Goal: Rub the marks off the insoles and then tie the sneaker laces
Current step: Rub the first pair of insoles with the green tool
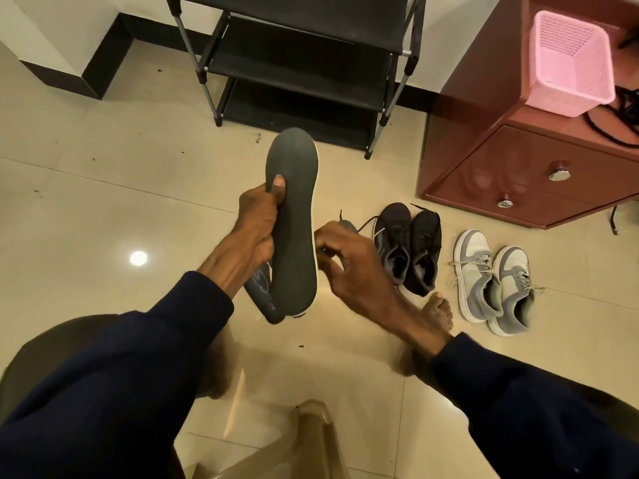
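- A translucent beige plastic chair (304, 440) edge shows at 6 o'clock, smooth and ribbed, with dark navy sleeves (145, 368) on either side of it
- The left hand (257, 229) grips a dark grey insole (294, 219) at mid-frame: fingers curled round its left edge, thumb pressed flat on the matte face; the insole stands toe-up, long and rounded, with a white foam rim along its right side
- A second insole (260, 283) sits behind the first in the same hand, at 7 o'clock from it, bearing pale looping scribbles too faint to read
- The right hand (345, 261), at 3 o'clock from the insole, has its fingers bent against the white rim; I cannot tell whether they pinch it or merely touch
- A bare foot (437, 316) rests on glossy cream floor (103, 174) tiles
- Dark sneakers (408, 247), mesh-topped with loose laces, stand paired at 3 o'clock; grey-and-white sneakers (491, 281) just beside them, laces also undone
- A black fabric-shelved shoe rack (294, 63) on metal tubes at 12 o'clock
- A glossy red-brown cabinet (501, 174) with metal knobs (559, 174) at 2 o'clock, carrying a pink perforated plastic basket (570, 63)
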`<act>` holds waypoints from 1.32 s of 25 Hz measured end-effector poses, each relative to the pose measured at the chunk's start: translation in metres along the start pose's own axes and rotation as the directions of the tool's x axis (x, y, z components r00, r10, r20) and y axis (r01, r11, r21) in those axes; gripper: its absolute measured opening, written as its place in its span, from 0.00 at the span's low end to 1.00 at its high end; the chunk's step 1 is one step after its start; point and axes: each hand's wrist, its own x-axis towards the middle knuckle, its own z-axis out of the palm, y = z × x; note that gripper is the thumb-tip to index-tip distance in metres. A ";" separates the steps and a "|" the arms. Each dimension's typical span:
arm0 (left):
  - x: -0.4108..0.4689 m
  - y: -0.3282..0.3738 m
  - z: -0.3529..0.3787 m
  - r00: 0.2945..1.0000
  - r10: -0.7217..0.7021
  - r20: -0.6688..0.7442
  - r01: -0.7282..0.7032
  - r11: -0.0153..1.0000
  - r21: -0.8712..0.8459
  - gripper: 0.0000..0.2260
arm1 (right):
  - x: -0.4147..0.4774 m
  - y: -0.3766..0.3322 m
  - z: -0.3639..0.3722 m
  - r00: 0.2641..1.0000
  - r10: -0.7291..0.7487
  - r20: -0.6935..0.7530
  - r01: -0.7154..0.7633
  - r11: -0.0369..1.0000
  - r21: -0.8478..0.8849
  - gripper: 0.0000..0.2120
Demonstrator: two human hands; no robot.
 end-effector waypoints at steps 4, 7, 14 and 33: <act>0.002 0.004 -0.006 0.994 0.074 -0.083 -0.072 0.997 0.025 0.13 | 0.002 0.005 -0.003 0.988 0.041 -0.146 -0.046 0.998 -0.031 0.06; 0.000 -0.002 -0.004 0.993 0.116 -0.015 -0.114 0.988 0.100 0.15 | 0.023 0.012 -0.032 0.917 0.198 -0.345 -0.178 0.980 0.088 0.04; -0.009 -0.019 0.013 0.986 0.113 0.123 -0.136 0.969 0.204 0.17 | 0.050 0.024 -0.043 0.905 0.170 -0.390 -0.166 0.985 0.044 0.06; -0.004 -0.027 0.013 0.987 -0.160 0.022 0.160 0.987 0.009 0.25 | 0.018 -0.004 -0.013 0.992 0.053 -0.113 -0.049 0.998 0.035 0.07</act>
